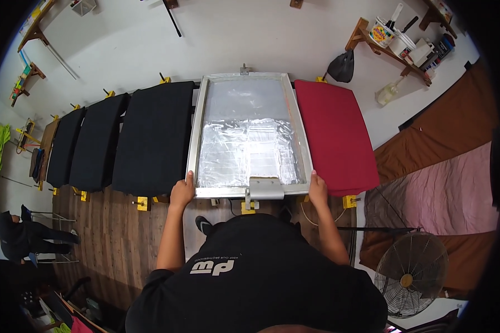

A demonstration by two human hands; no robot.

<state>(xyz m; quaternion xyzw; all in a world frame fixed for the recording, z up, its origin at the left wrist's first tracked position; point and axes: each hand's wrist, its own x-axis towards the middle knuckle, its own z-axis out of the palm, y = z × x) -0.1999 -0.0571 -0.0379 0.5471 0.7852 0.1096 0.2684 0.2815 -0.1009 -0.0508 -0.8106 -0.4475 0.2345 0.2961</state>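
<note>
In front of me lies a screen-printing frame with pale metal rails and a mesh partly covered by shiny clear film or tape. My left hand is closed round its near left corner, thumb up along the rail. At the near right corner my right hand grips it the same way; the fingers of both hands are mostly hidden below. A flat grey metal piece rests across the near rail, between my hands. Left of the frame is a black cloth-covered board; to the right, a red one.
More black cloth-covered boards continue leftward, with yellow blocks below their edges. A standing fan is at the near right. Wall shelves hold tubs and tools. Another person is at the far left.
</note>
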